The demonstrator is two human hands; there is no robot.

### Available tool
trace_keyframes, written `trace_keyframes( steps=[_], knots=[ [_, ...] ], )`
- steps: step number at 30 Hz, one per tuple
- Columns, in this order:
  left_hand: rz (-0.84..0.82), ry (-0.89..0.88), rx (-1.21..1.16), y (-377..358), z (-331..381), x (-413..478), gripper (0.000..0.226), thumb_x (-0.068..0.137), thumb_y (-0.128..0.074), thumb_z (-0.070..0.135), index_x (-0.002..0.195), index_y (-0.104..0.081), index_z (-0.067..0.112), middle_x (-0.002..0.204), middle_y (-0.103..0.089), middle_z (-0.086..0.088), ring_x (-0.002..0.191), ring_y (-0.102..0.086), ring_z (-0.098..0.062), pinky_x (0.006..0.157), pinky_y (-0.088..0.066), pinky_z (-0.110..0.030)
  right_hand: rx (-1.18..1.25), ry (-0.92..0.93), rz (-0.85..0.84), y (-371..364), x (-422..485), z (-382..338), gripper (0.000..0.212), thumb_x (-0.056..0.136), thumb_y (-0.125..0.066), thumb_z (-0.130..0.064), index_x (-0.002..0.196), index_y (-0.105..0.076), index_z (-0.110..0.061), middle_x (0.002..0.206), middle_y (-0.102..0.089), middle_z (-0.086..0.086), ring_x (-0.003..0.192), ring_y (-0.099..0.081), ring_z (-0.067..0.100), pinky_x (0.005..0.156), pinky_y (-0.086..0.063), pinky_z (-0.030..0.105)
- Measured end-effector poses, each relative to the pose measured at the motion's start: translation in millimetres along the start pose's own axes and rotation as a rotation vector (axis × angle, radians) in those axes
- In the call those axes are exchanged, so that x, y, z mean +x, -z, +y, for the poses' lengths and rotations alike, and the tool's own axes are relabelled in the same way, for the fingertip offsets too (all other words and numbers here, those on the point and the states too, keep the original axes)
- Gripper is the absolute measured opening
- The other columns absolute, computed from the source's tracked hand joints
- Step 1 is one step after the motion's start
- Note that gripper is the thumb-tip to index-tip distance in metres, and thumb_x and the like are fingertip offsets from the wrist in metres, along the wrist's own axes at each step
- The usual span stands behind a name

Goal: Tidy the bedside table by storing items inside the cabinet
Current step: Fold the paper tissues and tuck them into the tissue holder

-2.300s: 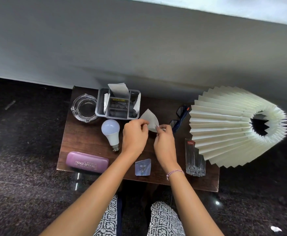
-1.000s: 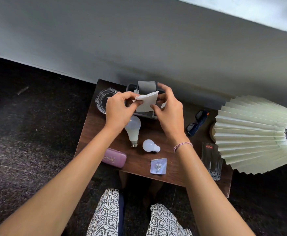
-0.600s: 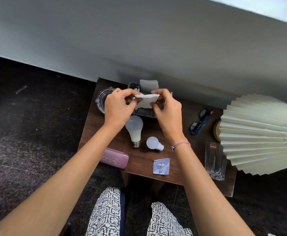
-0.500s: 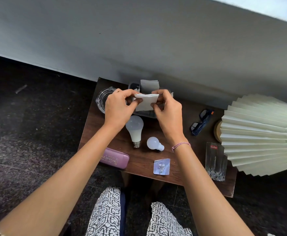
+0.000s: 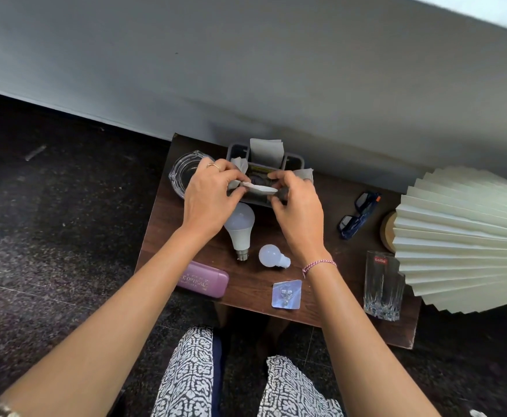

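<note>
Both hands hold a folded white paper over the grey organizer caddy at the back of the dark wooden bedside table. My left hand pinches the paper's left end and my right hand pinches its right end. More white papers stand in the caddy. Below my hands lie a large white bulb and a small white bulb. The cabinet is not in view.
A glass ashtray sits back left, a purple glasses case front left, an adhesive hook pack at the front edge. Blue glasses, a drinking glass and a pleated lamp shade occupy the right side.
My hands lifted the paper from the table middle to the caddy, folded it flatter, and lowered it toward the caddy's front compartment. A small bulb came into view where the hands were.
</note>
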State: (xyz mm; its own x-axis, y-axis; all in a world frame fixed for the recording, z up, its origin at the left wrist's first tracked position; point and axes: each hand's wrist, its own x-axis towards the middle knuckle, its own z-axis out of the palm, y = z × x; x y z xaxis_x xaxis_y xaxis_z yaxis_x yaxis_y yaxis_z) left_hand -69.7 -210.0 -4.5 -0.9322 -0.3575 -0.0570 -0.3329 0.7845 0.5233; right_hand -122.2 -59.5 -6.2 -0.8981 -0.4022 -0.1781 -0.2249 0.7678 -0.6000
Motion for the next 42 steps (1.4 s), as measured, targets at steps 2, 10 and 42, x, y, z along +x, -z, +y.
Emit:
trace_keyframes(
  steps=[2,10,42],
  knots=[
    [0.015,-0.008,0.039,-1,1,1,0.014,0.078,-0.072,0.024,0.092,-0.072,0.023,0.098,-0.063,0.002,0.094,-0.049,-0.021,0.069,-0.039,-0.026,-0.019,0.01,0.008,-1,-1,0,0.035,0.083,-0.062,-0.009,0.115,-0.057,-0.022,0.096,-0.064,-0.005,0.094,-0.049,0.01,0.065,-0.039,0.019],
    [0.081,0.053,0.035,-2,-1,2,0.045,0.074,-0.074,0.012,0.115,-0.06,0.022,0.113,-0.049,-0.01,0.098,-0.051,-0.022,0.067,-0.044,-0.026,-0.081,0.061,0.022,-2,-2,-2,0.034,0.082,-0.061,-0.007,0.112,-0.058,-0.023,0.092,-0.063,-0.005,0.09,-0.05,0.013,0.06,-0.044,0.026],
    [0.194,0.264,-0.237,-5,-3,-20,0.054,0.08,-0.064,0.025,0.13,-0.044,0.017,0.1,-0.053,0.003,0.076,-0.05,-0.008,0.072,-0.044,-0.024,-0.192,0.179,0.078,6,-20,2,0.034,0.077,-0.069,-0.006,0.109,-0.064,-0.014,0.105,-0.06,0.004,0.089,-0.048,0.022,0.062,-0.045,0.027]
  ],
)
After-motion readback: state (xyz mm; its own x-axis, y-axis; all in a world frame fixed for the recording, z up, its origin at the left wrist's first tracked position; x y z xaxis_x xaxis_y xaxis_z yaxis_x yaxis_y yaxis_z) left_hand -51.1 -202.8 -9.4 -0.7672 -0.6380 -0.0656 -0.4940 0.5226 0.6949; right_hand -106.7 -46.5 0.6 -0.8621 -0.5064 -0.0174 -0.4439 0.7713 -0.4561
